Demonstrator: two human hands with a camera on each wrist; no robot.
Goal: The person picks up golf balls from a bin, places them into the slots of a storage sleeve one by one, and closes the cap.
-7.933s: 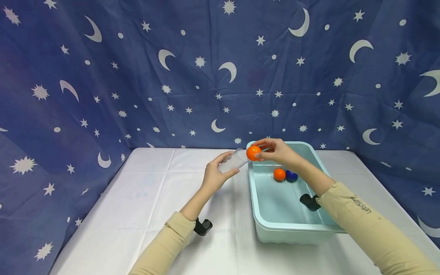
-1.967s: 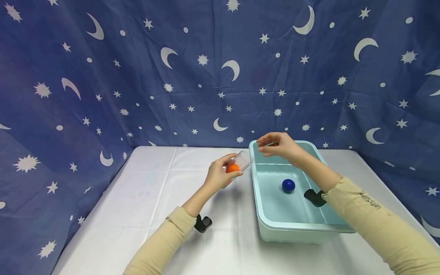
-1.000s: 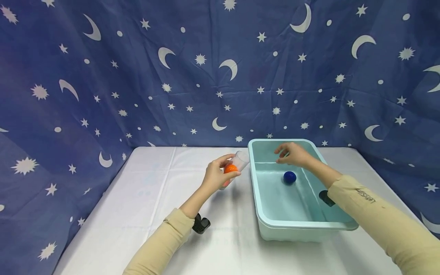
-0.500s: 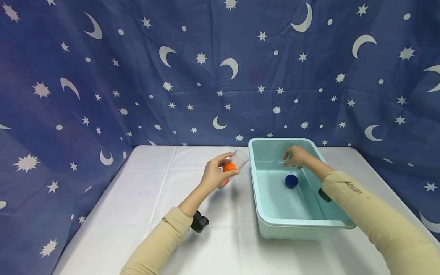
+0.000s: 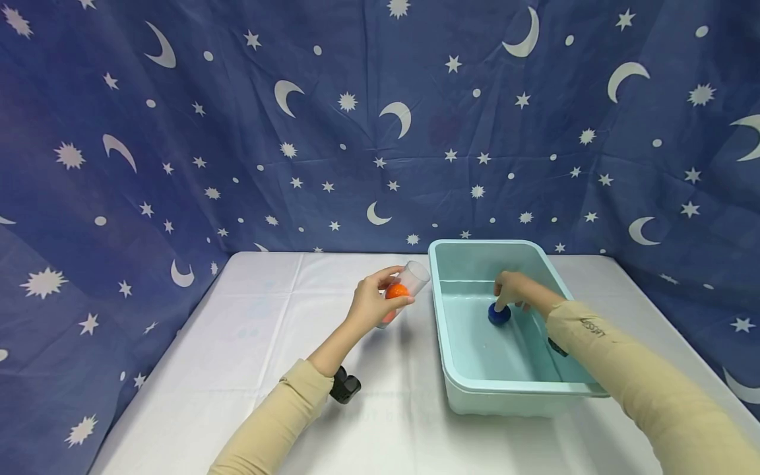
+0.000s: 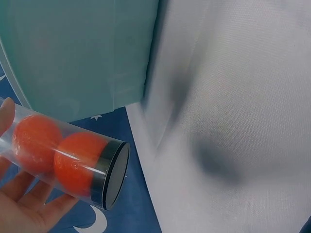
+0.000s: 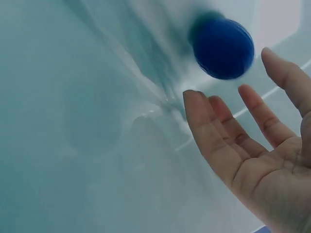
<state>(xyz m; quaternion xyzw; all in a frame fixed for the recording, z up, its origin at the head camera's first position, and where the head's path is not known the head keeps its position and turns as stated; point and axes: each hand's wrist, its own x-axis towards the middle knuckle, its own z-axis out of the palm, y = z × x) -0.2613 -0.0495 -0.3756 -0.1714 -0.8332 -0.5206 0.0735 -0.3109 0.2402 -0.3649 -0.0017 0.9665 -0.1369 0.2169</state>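
Observation:
My left hand (image 5: 371, 300) grips a clear plastic tube (image 5: 415, 278), tilted above the table with its rim up toward the bin. Two orange balls (image 6: 80, 162) sit inside it, one behind the other, down by its dark end cap (image 6: 115, 174). Inside the pale teal bin, my right hand (image 7: 257, 150) reaches down over a dark blue ball (image 7: 223, 48). In the right wrist view its fingers are spread and gently bent, with a gap between them and the ball. From the head view, the thumb overlaps the blue ball (image 5: 499, 315).
The teal bin (image 5: 528, 384) stands on the right of the white-covered table (image 5: 249, 330), its walls rising around my right hand. A dark blue curtain (image 5: 332, 132) with moons and stars hangs behind and at the sides. Each wrist wears a black camera mount (image 5: 345, 385).
Earlier, the right hand brought an orange ball to the tube; both orange balls are now inside. Since then it has moved right and down into the bin toward the blue ball. The left hand stays nearly still.

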